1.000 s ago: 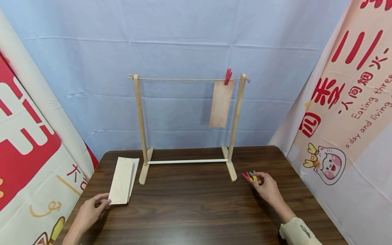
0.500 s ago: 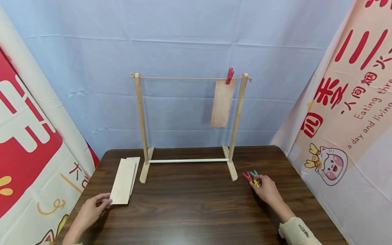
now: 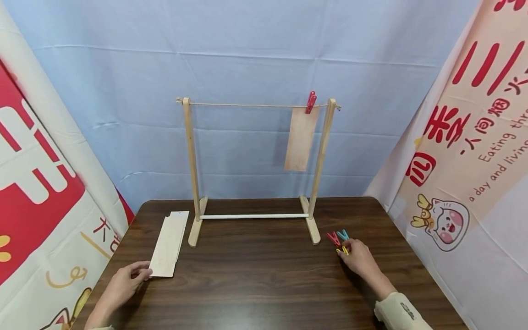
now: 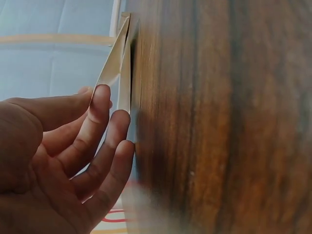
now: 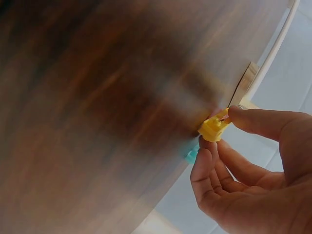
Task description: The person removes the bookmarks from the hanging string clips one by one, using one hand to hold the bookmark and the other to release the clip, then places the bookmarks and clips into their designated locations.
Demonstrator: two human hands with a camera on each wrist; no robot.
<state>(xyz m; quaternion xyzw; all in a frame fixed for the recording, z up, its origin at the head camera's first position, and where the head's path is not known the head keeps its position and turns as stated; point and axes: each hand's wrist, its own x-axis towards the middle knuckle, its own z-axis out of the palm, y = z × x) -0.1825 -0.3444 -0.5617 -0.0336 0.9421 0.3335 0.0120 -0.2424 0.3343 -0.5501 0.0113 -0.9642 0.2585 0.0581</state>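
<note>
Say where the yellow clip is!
In the right wrist view, the yellow clip is right of centre, pinched by the right hand, near the blue clip.

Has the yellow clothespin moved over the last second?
Yes: in the head view, the yellow clothespin shifted slightly toward the near side, judged against the rack's right foot.

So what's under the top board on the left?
A second board pokes out beneath the top board, along its far end and right edge. The rest is covered, so I can't tell whether more lie there.
</note>
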